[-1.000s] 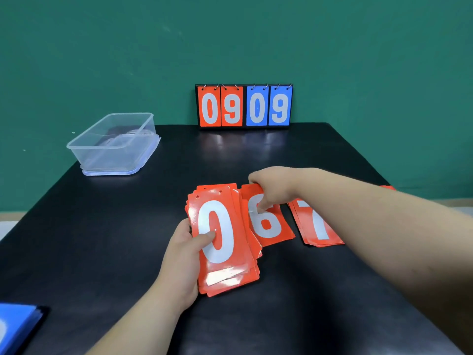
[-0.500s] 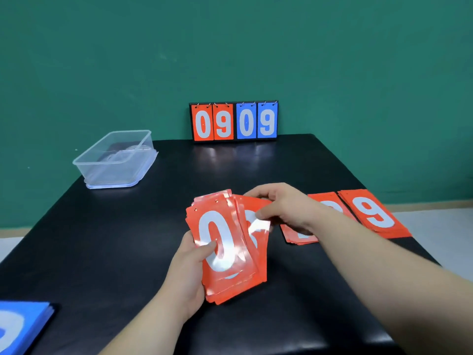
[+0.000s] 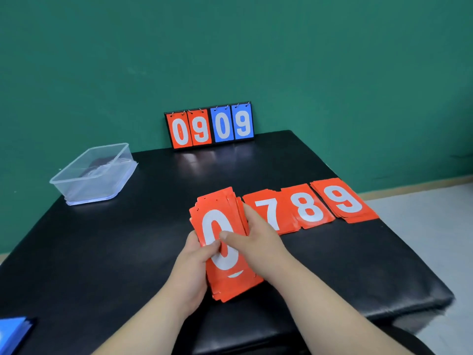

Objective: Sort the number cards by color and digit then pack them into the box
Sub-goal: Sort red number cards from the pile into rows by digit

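A: Head view. State of the hands?
B: Left hand [image 3: 190, 262] grips the red stack [image 3: 217, 201] from its left edge, thumb curled onto the white 0 on top. Right hand [image 3: 253, 242] grips the right edge, thumb also on the 0. The thumbs almost meet. The stack is slightly fanned at its far end. Its near end is on or just over the surface [image 3: 128, 252]; cannot tell which.

A: Sorted piles?
B: Three red piles lie flat in a row just right of the stack: 7 pile [image 3: 271, 213], 8 pile [image 3: 308, 208], 9 pile [image 3: 344, 201]. Neighbours touch or overlap. The right hand covers the 7 pile's near left corner.

A: Box?
B: Clear box [image 3: 97, 185] at the far left of the surface, upright, open top, well apart from the hands. Contents unreadable through the plastic.

A: Rest?
B: Blue cards [image 3: 12, 334] at the near left corner, cut by the frame edge. Scoreboard [image 3: 208, 125] stands at the far edge against the green wall [image 3: 332, 73], reading red 0 9, blue 0 9.
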